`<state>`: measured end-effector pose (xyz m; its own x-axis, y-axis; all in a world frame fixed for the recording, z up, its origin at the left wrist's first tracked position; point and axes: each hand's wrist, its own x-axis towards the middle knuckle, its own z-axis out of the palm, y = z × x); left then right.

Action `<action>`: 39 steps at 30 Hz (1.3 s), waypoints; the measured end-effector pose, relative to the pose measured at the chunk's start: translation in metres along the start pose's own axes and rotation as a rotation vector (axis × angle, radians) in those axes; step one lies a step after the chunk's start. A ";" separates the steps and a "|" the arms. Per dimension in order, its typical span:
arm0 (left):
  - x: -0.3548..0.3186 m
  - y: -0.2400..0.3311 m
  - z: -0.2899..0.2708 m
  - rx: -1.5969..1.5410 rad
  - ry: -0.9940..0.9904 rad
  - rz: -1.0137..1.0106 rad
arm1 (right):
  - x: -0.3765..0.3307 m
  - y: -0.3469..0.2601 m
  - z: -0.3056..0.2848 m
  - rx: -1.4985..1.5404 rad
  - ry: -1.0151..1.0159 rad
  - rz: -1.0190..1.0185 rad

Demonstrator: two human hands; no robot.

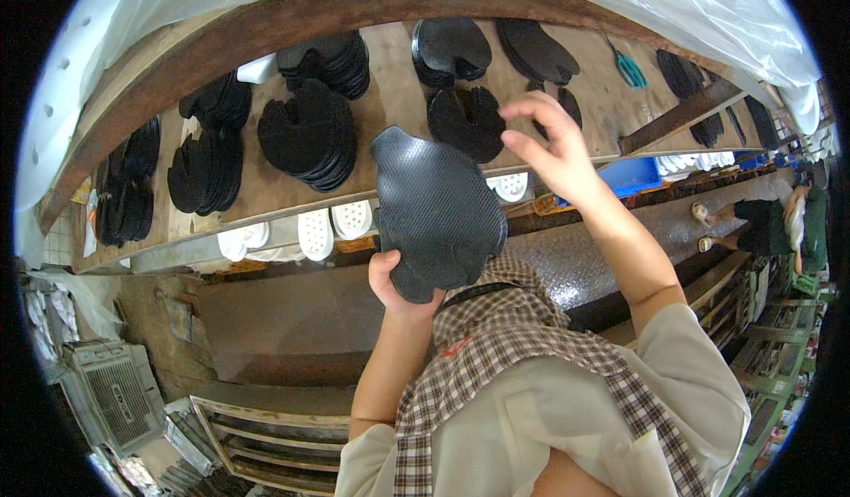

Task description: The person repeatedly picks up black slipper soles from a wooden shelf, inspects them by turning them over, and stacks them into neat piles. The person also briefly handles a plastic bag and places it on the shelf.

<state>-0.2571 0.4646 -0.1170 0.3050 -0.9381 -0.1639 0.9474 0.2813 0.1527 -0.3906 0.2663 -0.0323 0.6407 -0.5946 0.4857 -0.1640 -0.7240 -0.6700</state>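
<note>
My left hand grips a black textured rubber shoe piece by its lower end, thumb on top. The piece is broad and flat with a notched outline, held up in front of the bench edge. My right hand is raised over the bench with thumb and fingers apart and nothing between them. Just left of its fingertips lies a stack of black cut pieces. Another stack of black pieces sits behind that one, beside a long black piece.
On the wooden bench stand several more black stacks to the left. Teal-handled scissors lie at the right. White clogs and a blue crate show below the bench edge. Another person stands far right.
</note>
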 end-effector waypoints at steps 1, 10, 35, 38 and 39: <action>0.001 -0.001 0.003 0.033 -0.003 0.004 | -0.003 -0.012 -0.003 0.069 -0.119 0.058; 0.018 -0.014 0.030 0.090 -0.010 0.082 | -0.009 -0.050 0.004 -0.073 -0.361 0.280; 0.015 0.006 0.011 -0.002 -0.036 0.050 | 0.133 0.123 0.026 0.249 -0.028 0.577; 0.019 0.010 0.014 -0.045 -0.093 0.020 | 0.134 0.129 0.021 0.237 -0.098 0.652; 0.022 0.012 0.015 -0.015 -0.071 0.023 | 0.135 0.130 0.020 0.199 -0.112 0.636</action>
<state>-0.2404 0.4446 -0.1038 0.3200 -0.9430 -0.0911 0.9416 0.3059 0.1409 -0.3102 0.0989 -0.0654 0.5405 -0.8363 -0.0916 -0.4005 -0.1600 -0.9022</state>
